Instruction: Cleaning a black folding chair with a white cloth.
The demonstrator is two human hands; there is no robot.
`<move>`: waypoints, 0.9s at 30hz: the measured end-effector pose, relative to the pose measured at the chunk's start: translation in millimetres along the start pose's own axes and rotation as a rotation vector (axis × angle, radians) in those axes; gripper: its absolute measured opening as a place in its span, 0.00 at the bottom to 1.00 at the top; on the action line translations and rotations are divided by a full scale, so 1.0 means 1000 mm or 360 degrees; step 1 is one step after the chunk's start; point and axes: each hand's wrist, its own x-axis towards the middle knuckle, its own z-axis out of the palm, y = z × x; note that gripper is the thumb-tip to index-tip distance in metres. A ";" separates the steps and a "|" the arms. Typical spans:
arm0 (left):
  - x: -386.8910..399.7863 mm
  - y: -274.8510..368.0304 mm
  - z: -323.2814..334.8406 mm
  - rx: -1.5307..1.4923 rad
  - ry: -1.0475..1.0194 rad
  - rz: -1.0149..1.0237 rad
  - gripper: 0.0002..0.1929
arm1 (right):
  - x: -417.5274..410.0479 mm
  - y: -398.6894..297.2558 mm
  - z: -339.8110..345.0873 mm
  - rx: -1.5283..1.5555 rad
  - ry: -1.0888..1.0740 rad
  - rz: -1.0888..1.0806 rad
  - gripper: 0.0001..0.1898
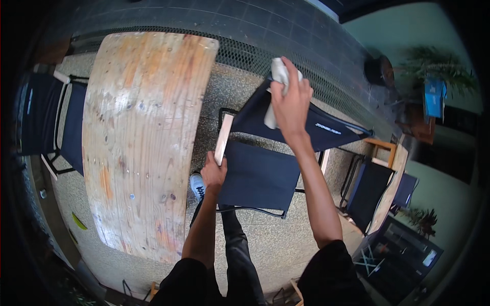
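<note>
A folding camp chair with a dark fabric seat [260, 174] stands in front of me, turned sideways. My left hand [214, 172] grips the near end of its pale wooden armrest [224, 137]. Up at the top corner of the fabric backrest [298, 122], my right hand [293, 99] holds a crumpled whitish cloth [280, 70] against the chair. Part of the cloth hangs down over the backrest's dark face, which bears white lettering. The fingertips of my right hand are partly hidden behind the cloth.
A worn wooden table [141, 153] stands close on the left, with another dark camp chair [42, 114] beyond it. Metal grating [245, 53] runs along the far floor edge. More chairs [369, 195] and a potted plant [436, 69] are at the right. My shoe [198, 186] is beside the table.
</note>
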 end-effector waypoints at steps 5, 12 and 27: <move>0.001 0.007 -0.001 0.0156 0.0005 0.0046 0.19 | -0.014 0.072 -0.031 -0.0363 -0.0104 -0.0058 0.18; 0.002 0.015 0.000 0.0267 0.0073 0.0053 0.17 | -0.046 0.215 -0.154 -0.1049 -0.0153 -0.0040 0.14; 0.002 0.016 0.006 0.0512 0.0253 0.0047 0.24 | 0.018 0.071 -0.015 0.0256 -0.0340 0.0551 0.33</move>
